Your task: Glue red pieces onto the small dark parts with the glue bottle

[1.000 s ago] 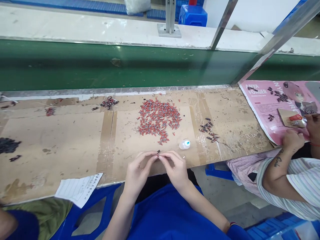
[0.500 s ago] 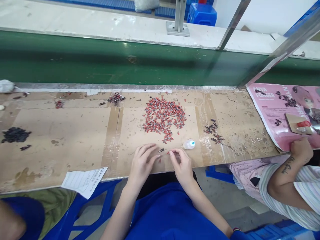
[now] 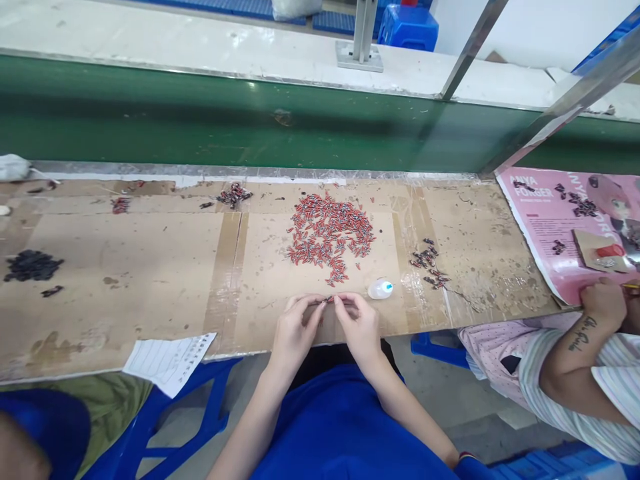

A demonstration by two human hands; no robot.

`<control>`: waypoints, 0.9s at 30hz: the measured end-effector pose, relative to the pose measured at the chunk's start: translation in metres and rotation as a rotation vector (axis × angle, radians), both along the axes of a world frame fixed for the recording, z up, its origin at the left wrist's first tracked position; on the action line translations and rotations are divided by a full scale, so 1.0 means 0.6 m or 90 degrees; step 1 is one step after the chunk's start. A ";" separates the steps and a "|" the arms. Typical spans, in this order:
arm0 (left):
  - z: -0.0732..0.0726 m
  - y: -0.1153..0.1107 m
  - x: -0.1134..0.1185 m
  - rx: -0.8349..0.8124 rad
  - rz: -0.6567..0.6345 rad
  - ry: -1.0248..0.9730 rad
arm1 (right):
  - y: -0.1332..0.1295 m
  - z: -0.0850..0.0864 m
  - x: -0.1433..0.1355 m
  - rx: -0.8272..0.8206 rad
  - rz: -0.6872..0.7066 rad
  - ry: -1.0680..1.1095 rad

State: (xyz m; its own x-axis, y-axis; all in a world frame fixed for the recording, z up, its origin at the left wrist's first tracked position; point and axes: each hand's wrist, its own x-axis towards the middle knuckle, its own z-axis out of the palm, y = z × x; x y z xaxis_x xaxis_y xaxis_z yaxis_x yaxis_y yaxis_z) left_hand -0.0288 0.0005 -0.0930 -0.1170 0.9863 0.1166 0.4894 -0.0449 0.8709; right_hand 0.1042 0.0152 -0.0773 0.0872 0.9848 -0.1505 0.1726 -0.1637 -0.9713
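Observation:
My left hand (image 3: 296,328) pinches a small black part (image 3: 325,300) between thumb and fingertips, close to the bench's front edge. Facing it, my right hand (image 3: 359,327) grips a small red part (image 3: 331,299). The two parts meet or nearly meet between my fingertips; they are too small to tell which. Just beyond my hands lies a loose pile of small red parts with metallic bits (image 3: 333,227). A small translucent bottle with a blue tip (image 3: 381,289) stands to the right of my right hand.
Dark and red pieces (image 3: 427,263) lie to the right, and a black heap (image 3: 34,265) at far left. A paper sheet (image 3: 170,360) overhangs the front edge. A co-worker's hand (image 3: 604,303) rests by a pink poster (image 3: 535,227). A green wall (image 3: 210,123) runs behind.
My hands have come together, and the black part that lay on the cardboard is now up between my fingertips, against or close to the red part.

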 end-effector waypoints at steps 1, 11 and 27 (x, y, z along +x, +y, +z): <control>0.004 -0.002 0.002 -0.026 0.009 -0.030 | 0.000 0.002 -0.001 -0.011 -0.001 0.011; 0.022 -0.007 0.014 -0.146 0.048 -0.222 | -0.004 0.018 0.007 -0.036 0.001 0.046; 0.054 -0.014 0.009 -0.107 0.021 -0.179 | -0.012 0.035 0.010 0.028 0.022 0.029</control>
State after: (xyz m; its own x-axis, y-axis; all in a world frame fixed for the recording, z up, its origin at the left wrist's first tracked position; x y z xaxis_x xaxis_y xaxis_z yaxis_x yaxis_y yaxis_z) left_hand -0.0233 -0.0081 -0.0608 -0.1545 0.9840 -0.0888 0.2268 0.1228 0.9662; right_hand 0.1104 0.0083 -0.0565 0.0479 0.9928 -0.1095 0.1335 -0.1150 -0.9843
